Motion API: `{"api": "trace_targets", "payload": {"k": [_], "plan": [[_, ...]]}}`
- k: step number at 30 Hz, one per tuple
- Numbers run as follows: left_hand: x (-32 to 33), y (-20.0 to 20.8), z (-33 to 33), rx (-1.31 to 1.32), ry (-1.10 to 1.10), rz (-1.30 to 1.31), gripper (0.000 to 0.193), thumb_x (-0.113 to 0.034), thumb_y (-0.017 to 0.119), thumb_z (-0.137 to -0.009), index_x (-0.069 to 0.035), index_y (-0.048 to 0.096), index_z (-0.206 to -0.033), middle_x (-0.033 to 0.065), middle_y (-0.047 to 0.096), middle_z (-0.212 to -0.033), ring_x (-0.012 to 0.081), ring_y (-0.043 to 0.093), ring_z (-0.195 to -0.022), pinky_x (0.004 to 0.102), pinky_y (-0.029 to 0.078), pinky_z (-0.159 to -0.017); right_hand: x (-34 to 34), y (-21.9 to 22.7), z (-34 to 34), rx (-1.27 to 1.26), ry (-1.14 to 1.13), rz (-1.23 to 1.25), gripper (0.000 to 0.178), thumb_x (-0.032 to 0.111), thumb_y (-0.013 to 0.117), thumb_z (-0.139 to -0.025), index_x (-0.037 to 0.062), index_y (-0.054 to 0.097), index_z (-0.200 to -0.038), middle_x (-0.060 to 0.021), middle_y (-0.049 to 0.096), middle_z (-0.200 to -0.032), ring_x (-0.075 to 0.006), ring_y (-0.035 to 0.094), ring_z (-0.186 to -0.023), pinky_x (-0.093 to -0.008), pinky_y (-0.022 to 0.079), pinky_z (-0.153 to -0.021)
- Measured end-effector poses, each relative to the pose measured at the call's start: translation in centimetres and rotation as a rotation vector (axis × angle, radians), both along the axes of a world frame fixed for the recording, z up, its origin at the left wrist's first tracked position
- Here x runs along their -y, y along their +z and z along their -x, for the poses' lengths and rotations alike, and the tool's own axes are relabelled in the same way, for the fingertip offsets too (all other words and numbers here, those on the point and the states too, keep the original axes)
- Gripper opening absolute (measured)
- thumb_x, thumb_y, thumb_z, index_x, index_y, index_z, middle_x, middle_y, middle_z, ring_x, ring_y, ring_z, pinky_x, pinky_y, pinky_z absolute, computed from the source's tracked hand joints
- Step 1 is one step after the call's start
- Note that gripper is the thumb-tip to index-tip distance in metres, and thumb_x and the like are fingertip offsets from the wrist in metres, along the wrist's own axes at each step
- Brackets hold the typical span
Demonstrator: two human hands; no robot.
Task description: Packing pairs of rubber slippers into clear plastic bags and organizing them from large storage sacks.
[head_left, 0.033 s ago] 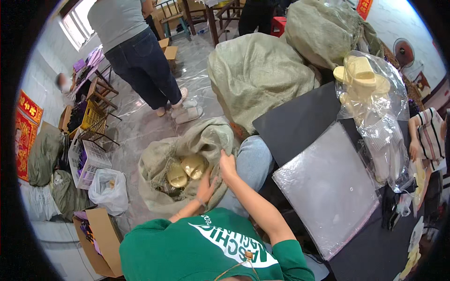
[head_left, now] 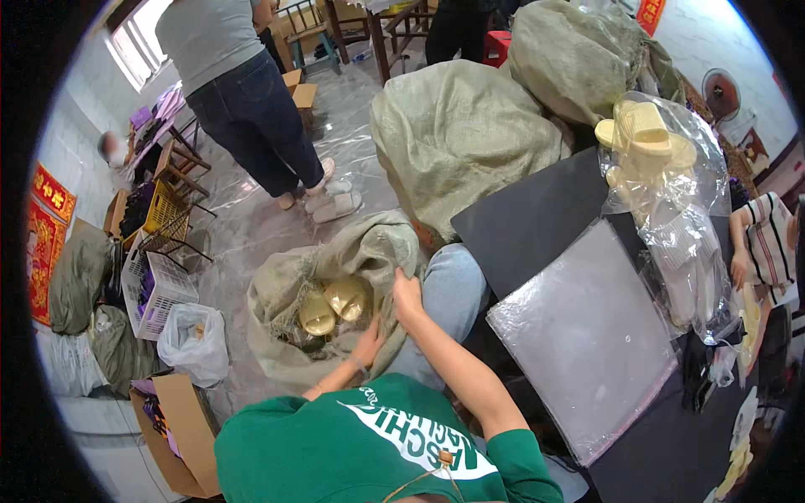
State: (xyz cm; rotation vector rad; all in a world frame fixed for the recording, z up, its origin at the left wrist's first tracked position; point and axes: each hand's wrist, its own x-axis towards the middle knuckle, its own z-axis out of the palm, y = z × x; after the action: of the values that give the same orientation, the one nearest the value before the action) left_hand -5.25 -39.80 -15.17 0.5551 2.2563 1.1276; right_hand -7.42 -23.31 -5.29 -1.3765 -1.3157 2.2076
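Note:
An olive-grey woven sack (head_left: 281,344) sits on the floor before me, beside my jeans-clad knee, its mouth rolled down. Gold-coloured slippers (head_left: 345,298) lie inside, seemingly in clear wrap. My right hand (head_left: 408,298) is closed on the sack's right rim, fingers wrapped over the cloth. Lower down and just left of it, my left hand (head_left: 369,342) grips the sack cloth at the near right side of the mouth. Its fingertips are partly hidden by a fold. Neither hand touches the slippers.
Large stuffed sacks (head_left: 461,134) stand ahead. On my right, a black table (head_left: 520,201) bears clear plastic sleeves (head_left: 579,335) and bagged cream slippers (head_left: 650,134). A white plastic bag (head_left: 193,344), a cardboard box (head_left: 184,427) and crates (head_left: 159,289) line the left. One person (head_left: 251,109) stands ahead.
My left hand has shifted slightly, and its fingers show less beside the sack fold. My right hand stays on the rim, and the slippers have not moved.

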Motion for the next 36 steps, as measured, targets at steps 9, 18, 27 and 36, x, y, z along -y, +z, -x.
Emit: {"api": "trace_targets", "payload": {"k": [9,18,27,36], "plan": [[5.1,2.1,4.9,-0.188,-0.552,0.379,0.038,-0.017,0.058,-0.079,-0.008,0.056,-0.116,0.0173,0.066,-0.095,0.0369,0.063,-0.081,0.0424,0.05,-0.072,-5.6,-3.7,5.6,-0.212,-0.139,0.579,0.031,0.016,0.044,-0.092,-0.0043,0.054,-0.112,-0.0184,0.058,-0.112,-0.0316,0.06,-0.095,-0.049,0.05,-0.082],[14.7,-3.8,-1.0,-0.303,-0.332,0.553,0.041,-0.016,0.056,-0.076,-0.009,0.056,-0.116,0.0179,0.064,-0.096,0.0345,0.063,-0.084,0.0396,0.05,-0.075,-6.7,0.7,5.8,-0.267,-0.088,0.861,0.038,0.018,0.029,-0.097,0.0013,0.049,-0.125,-0.019,0.055,-0.124,-0.0351,0.057,-0.108,-0.0547,0.047,-0.093],[11.0,-1.3,3.2,-0.327,-0.09,-0.098,0.042,-0.019,0.048,-0.082,-0.001,0.054,-0.12,0.0157,0.061,-0.106,0.0289,0.058,-0.101,0.0369,0.043,-0.092,-8.2,-3.9,6.6,-0.315,-0.216,0.76,0.036,0.022,0.033,-0.098,0.0044,0.049,-0.125,-0.0153,0.053,-0.128,-0.0327,0.055,-0.113,-0.054,0.045,-0.094],[0.7,-10.3,5.6,0.586,0.133,-0.336,0.07,-0.026,0.062,-0.09,-0.003,0.022,-0.143,0.0087,0.056,-0.117,0.0185,0.055,-0.1,0.0361,0.045,-0.087,-7.8,-2.4,6.4,-0.285,-0.211,0.725,0.031,0.021,0.04,-0.097,0.0051,0.051,-0.122,-0.0145,0.056,-0.124,-0.032,0.057,-0.109,-0.0558,0.046,-0.092]]}}
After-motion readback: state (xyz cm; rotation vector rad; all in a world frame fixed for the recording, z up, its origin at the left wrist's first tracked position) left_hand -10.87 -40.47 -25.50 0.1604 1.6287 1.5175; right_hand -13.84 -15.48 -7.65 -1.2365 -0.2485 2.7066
